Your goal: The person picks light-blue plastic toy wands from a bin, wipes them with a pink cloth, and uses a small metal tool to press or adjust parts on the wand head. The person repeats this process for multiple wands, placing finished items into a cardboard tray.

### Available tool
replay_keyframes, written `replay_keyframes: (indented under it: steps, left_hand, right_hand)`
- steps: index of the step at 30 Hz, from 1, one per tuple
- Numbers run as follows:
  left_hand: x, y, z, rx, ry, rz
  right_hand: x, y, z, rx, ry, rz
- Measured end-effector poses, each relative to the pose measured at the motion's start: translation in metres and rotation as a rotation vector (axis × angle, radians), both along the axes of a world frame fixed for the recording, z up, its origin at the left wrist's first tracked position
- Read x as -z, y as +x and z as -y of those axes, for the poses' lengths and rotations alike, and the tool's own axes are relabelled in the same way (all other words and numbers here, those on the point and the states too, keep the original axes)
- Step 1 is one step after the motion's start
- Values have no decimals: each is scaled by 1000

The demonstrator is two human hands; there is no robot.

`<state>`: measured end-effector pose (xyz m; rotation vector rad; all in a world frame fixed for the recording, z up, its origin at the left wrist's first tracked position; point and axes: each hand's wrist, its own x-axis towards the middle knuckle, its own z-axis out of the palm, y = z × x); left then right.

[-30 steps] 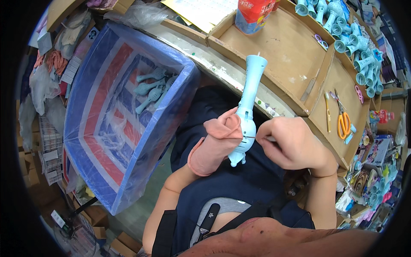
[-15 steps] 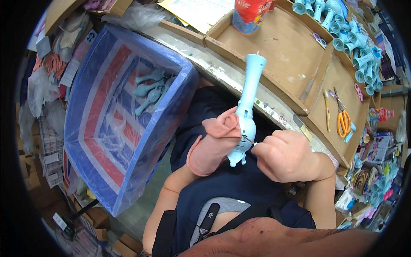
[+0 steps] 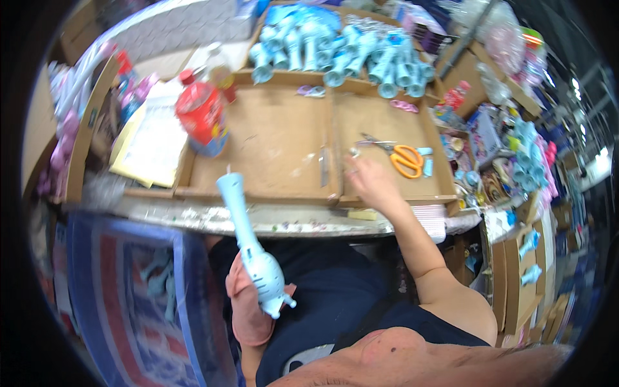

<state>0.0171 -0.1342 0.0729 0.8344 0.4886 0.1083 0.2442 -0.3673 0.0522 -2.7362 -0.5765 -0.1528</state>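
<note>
My left hand (image 3: 250, 309), in a pink cloth glove, is closed round the rounded end of a light-blue plastic toy (image 3: 263, 274). The toy has slots in its round body, small knobs at the near end and a long flared neck pointing away, with a thin pin at its tip. My bare right hand (image 3: 373, 180) is down in the right part of a cardboard tray (image 3: 277, 187), fingers curled and blurred. Something small and pale shows at its fingertips, too indistinct to name. Just right of it lie orange-handled scissors (image 3: 406, 161).
Many light-blue flared parts (image 3: 309, 48) are heaped behind the tray. A red pouch (image 3: 201, 116) stands at its left, near papers (image 3: 151, 145). A blue plastic-lined bin (image 3: 187, 303) with similar toys is at my left. Pink rings (image 3: 404, 106) lie at the tray's back.
The view has swung toward the table. My right hand has left the toy, where it worked a thin tool, and reached into the tray. My left hand still holds the toy.
</note>
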Motion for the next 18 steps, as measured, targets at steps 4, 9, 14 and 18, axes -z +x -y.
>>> replay_keyframes:
  steps: [4, 9, 14, 18]
  left_hand:
    - [3, 1, 5, 13, -13, 22]
    - [2, -5, 10, -86, 100, -19]
    - [4, -4, 12, -54, 13, -96]
    - [2, -2, 14, -58, -41, -87]
  right_hand:
    - [-8, 14, 50, -32, 138, 72]
    - [-57, 97, 169, 158, 78, 624]
    - [-121, 155, 346, 796, 319, 835]
    - [-137, 148, 448, 1155, 288, 650]
